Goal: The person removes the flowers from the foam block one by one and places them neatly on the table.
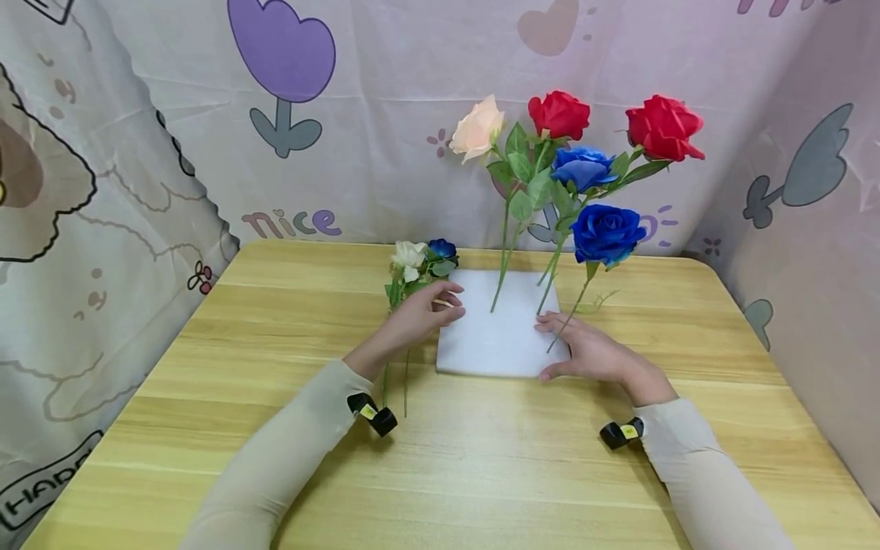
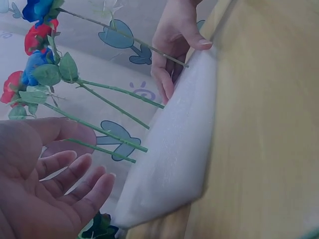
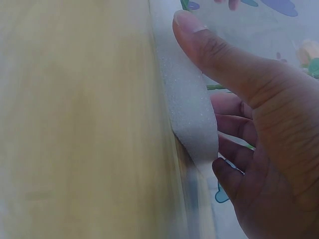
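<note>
A white foam block (image 1: 491,344) lies on the table, with several artificial roses standing in it by their stems. They are a pale peach rose (image 1: 477,128), two red roses (image 1: 665,127) and two blue roses (image 1: 608,233). My left hand (image 1: 421,313) hovers by the block's left edge, fingers loosely bent and holding nothing, as the left wrist view shows. At the block's front right corner rests my right hand (image 1: 587,350). Its thumb (image 3: 199,40) touches the front edge, and its fingers lie relaxed over the top side.
Left of the block, partly behind my left hand, lie a white flower (image 1: 409,258) and a small blue flower (image 1: 442,248) with long stems. The wooden table (image 1: 481,473) meets a printed cloth backdrop (image 1: 385,168) behind.
</note>
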{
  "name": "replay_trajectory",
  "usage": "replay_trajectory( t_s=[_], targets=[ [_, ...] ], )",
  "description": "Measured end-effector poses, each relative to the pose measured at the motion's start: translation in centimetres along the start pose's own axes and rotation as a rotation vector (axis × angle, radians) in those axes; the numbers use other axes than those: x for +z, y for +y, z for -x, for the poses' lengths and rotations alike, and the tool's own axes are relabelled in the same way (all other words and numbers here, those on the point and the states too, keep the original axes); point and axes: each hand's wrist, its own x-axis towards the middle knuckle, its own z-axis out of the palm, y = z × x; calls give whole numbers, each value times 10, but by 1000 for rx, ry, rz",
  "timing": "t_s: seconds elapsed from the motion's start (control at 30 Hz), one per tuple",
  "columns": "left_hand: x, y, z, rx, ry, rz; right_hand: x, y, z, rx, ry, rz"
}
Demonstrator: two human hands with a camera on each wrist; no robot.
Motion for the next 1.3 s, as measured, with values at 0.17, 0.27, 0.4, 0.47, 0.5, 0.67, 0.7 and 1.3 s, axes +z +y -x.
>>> replay_trajectory(
  t_s=[0.17, 0.27, 0.4, 0.47, 0.5, 0.67, 0.7, 1.3],
  targets=[
    [5, 3, -13, -18, 25, 9, 1, 2, 0, 4, -2, -3],
    [8, 3, -19, -11, 30, 9, 1, 3, 0, 1, 0, -4],
    [9, 2, -27, 7, 32, 2, -1, 3, -1, 2, 1, -2],
    [10, 1, -31, 13, 32, 7, -1, 3, -1, 8, 1, -3],
    [10, 0, -34, 17, 33, 11, -1, 3, -1, 12, 0, -5],
    [15, -2, -43, 20, 36, 51, 0, 3, 0, 16, -2, -15],
    [16, -2, -45, 14, 38, 62, 0, 3, 0, 14, -1, -17],
    [32, -4, -71, 25, -31, 93, 1, 3, -2, 18, -3, -24]
  ],
)
